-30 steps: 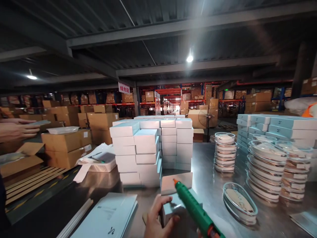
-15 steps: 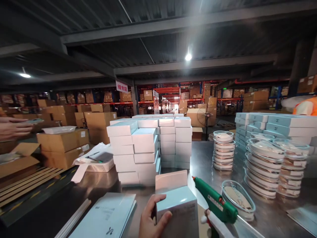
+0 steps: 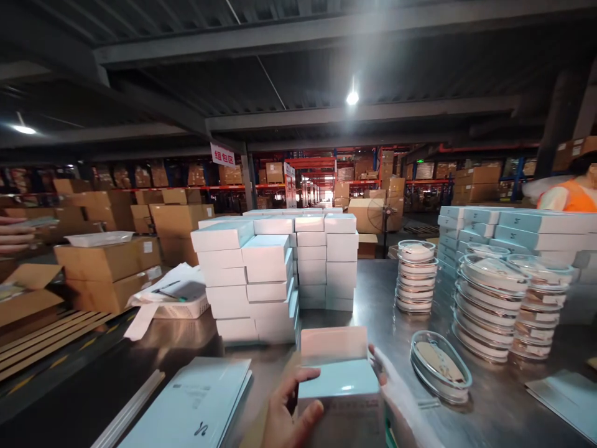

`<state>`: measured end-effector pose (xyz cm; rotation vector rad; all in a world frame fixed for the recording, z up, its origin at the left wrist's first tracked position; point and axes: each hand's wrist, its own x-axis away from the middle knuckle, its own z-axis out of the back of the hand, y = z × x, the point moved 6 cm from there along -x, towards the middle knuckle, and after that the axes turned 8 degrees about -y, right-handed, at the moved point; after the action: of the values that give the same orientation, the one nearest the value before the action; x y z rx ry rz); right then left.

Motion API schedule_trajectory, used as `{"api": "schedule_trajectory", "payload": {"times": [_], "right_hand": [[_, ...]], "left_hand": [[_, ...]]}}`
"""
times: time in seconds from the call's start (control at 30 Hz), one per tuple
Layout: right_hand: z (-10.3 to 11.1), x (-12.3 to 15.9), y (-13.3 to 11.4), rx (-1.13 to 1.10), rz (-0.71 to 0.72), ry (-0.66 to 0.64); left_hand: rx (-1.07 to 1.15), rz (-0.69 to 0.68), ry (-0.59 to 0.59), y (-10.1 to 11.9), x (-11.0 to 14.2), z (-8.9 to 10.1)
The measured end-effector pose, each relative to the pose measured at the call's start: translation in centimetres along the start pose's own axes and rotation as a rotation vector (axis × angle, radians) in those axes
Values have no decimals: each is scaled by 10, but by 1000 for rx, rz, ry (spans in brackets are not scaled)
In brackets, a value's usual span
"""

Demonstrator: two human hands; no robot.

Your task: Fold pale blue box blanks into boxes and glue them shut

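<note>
My left hand [image 3: 291, 410] grips a light blue carton [image 3: 342, 410] at its left side, thumb on the near face and fingers over the top edge. The carton's end flap [image 3: 334, 344] stands up at the far side. My right hand [image 3: 403, 398], in white fabric with bare fingertips, is at the carton's right side, smeared by motion. Its fingertips are beside the flap; whether they touch it is unclear. A small green part of a glue gun [image 3: 390, 430] shows between that hand and the carton. The rest of the gun is hidden.
White cartons [image 3: 228, 261] are stacked ahead on the metal table. Flat blue cartons [image 3: 191, 401] lie left, by pale strips [image 3: 130, 407]. Oval clear-lidded containers [image 3: 492, 308] stand right, one [image 3: 441, 367] separately. A person in orange [image 3: 566, 194] is far right; another person's hand [image 3: 13, 233] is far left.
The green glue gun has dropped mostly out of sight. My right hand has come up to the carton's right side. My left hand still holds the carton; the view has shifted slightly.
</note>
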<state>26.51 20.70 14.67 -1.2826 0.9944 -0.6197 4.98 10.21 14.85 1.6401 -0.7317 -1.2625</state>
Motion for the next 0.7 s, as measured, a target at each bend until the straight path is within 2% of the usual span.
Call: {"api": "schedule_trajectory", "payload": {"times": [0.07,0.13,0.23,0.27,0.33,0.43,0.53,0.63,0.7], "right_hand": [[-21,-3,-25,0,58,-139],[-29,-3,-37,53,132,-257],[-17,1,-30,255,222,-265],[-11,3,-25,308,250,-259],[-7,10,-20,359,340,-279],[-15,24,-30,380,555,-353],[-29,34,-48,432,698,-340],[-46,39,-56,633,758,-331],[-50,39,-50,711,753,-407]], "left_hand": [[21,-46,-22,-1,2,-6],[56,-112,3,-5,3,-7],[165,-193,65,-12,4,2],[156,-236,46,-12,3,4],[35,-372,-80,-5,1,6],[-148,-546,-287,10,1,11],[-336,-533,-414,25,-6,18],[-767,-571,-612,44,-11,1],[-1023,-629,-692,57,-11,-15]]}}
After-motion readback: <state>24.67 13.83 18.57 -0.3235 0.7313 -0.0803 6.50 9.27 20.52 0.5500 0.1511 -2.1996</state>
